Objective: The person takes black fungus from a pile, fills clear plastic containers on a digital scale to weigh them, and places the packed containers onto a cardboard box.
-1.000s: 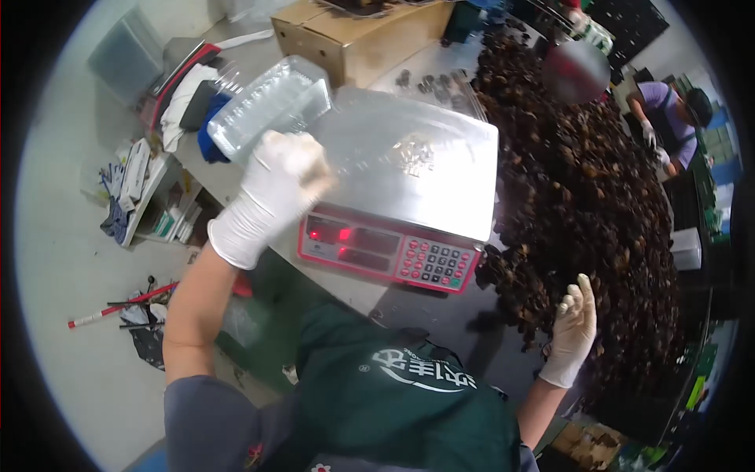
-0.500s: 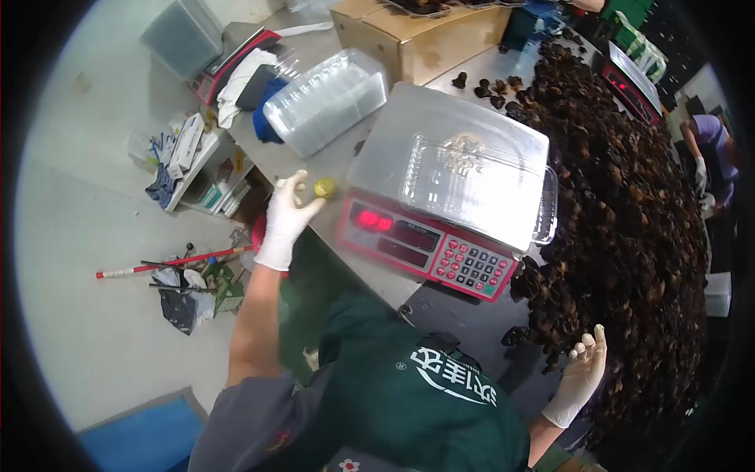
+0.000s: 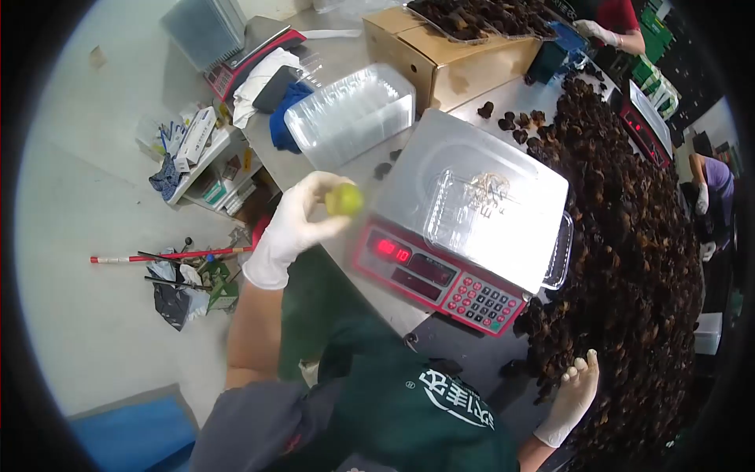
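My left hand (image 3: 303,220), in a white glove, grips a small round yellow-green fruit (image 3: 344,200) between fingers and thumb, raised above the table's edge. Just right of it is a red electronic scale (image 3: 442,275) with a metal pan and a lit red display. On the pan lies a clear plastic tray (image 3: 448,216) with its embossed lid. My right hand (image 3: 574,397), also gloved, hovers low beside a long heap of dark brown dried mushroom-like pieces (image 3: 629,275). Its fingers are stretched out and nothing shows in them.
Stacked clear plastic trays (image 3: 350,114) stand behind the scale, next to a cardboard box (image 3: 448,67) carrying filled trays. A second red scale (image 3: 649,126) is across the heap. Two co-workers' gloved hands (image 3: 598,31) and sleeves show at the far side. A shelf (image 3: 216,169) stands left.
My left hand has closed on the yellow-green fruit and come up nearer the camera with it. The view has shifted slightly; my right hand stays near the heap.
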